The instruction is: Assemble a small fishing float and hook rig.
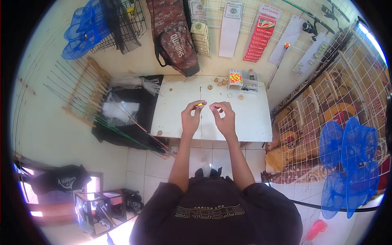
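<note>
My left hand [191,118] is over the white table, its thumb and fingers pinching a small yellow fishing float [200,104]. To its right, my right hand [224,118] is raised at the same height with thumb and fingertips drawn close together. Whether a fine line sits between those fingertips is too small to tell. A thin dark rod or line [201,128] runs lengthwise beside my left hand, from the table toward my body. The white table [174,122] lies beneath both hands.
At the table's back right stands a divided organizer [250,89] with a compartment of bright floats [235,78]. Several cork-coloured round pieces [224,81] lie near it. Left is a wooden rack [92,95] of rods. Blue mesh nets [349,168] hang on the right-hand grid.
</note>
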A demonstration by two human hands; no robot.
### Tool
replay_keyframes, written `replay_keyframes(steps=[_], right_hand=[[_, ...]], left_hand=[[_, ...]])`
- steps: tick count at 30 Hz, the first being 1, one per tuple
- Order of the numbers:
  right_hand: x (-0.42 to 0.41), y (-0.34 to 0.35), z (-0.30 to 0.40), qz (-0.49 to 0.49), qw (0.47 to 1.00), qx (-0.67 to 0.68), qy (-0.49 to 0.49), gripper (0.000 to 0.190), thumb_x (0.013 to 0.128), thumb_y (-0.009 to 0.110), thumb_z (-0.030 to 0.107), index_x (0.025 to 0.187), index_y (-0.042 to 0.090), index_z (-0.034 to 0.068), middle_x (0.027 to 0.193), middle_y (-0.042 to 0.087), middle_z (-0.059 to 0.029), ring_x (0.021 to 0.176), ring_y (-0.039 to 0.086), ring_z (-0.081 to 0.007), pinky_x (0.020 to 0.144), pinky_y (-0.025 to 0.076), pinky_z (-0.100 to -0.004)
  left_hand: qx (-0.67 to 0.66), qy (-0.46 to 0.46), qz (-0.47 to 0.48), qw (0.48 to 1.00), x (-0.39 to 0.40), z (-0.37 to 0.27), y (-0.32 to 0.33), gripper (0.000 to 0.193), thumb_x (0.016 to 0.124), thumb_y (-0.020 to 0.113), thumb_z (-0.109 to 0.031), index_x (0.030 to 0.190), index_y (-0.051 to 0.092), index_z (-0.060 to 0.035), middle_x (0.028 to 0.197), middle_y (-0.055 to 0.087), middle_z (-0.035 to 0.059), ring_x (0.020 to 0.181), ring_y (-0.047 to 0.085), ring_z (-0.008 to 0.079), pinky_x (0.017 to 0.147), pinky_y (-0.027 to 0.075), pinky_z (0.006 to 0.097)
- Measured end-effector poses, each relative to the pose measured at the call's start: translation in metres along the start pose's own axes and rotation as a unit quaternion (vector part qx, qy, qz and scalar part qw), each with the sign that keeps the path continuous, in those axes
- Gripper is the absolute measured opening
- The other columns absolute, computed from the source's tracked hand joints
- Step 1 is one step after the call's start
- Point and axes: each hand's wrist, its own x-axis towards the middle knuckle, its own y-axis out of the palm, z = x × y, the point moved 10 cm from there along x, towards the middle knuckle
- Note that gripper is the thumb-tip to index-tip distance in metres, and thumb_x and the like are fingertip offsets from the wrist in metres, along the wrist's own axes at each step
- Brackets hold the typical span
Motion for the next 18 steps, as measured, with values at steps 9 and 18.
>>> replay_keyframes(steps=[9,18], right_hand=[[-0.009,0.010,-0.019,-0.048,0.996,0.053,0.044,0.011,0.089,0.063,0.013,0.093,0.062,0.003,0.089,0.064,-0.0036,0.077,0.054,-0.0106,0.068,0.042,-0.0248],[-0.014,0.012,-0.017,-0.066,0.995,0.042,0.064,0.007,0.086,0.063,0.008,0.091,0.062,0.003,0.085,0.062,-0.0049,0.078,0.054,-0.0153,0.066,0.043,-0.0274]], left_hand=[[0.024,0.067,0.024,0.997,0.003,-0.019,-0.008,0.017,0.086,0.059,0.000,0.100,0.067,-0.0059,0.097,0.069,0.0067,0.090,0.061,0.0171,0.079,0.049,0.0283],[-0.079,0.094,0.026,0.992,0.003,-0.008,-0.014,0.019,0.085,0.062,0.004,0.102,0.054,-0.0017,0.099,0.066,0.0100,0.092,0.065,0.0179,0.079,0.048,0.0283]])
